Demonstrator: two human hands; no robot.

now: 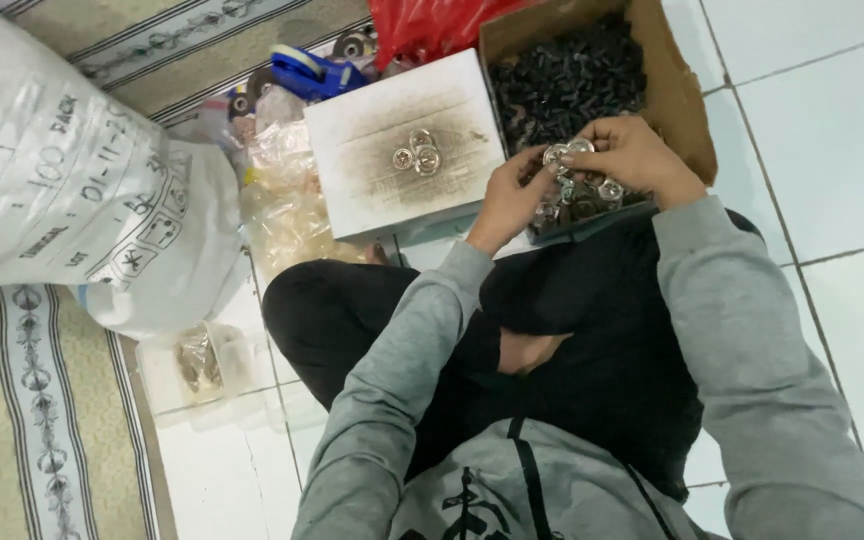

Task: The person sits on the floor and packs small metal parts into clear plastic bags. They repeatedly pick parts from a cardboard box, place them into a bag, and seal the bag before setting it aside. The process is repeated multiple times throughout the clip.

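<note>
You're sitting cross-legged on the white tile floor (pixel 832 150), with a big white sack (pixel 62 170) lying off to your left over a patterned rug (pixel 12 420). Straight ahead there's a cardboard box (pixel 677 90) packed with small black parts (pixel 567 80), and beside it a flat white box (pixel 402 140) with a scuffed, dirty top. Three little round metal pieces (pixel 418 155) sit on that top, touching each other. Left of the white box is a heap of clear plastic bags (pixel 287 210), with a blue tape dispenser (pixel 314 72) behind them and a red bag (pixel 422 25) further back.

Both your hands are up over a small tray (pixel 577 205) of shiny metal rings (pixel 582 195) resting near your knees, just in front of the cardboard box. Your left hand (pixel 507 200) has its fingers curled in and pinched on a metal ring (pixel 555 154). Your right hand (pixel 637 155) is bent over from the other side, fingertips closed on that same ring and another one touching it. The hands nearly meet above the tray.
</note>
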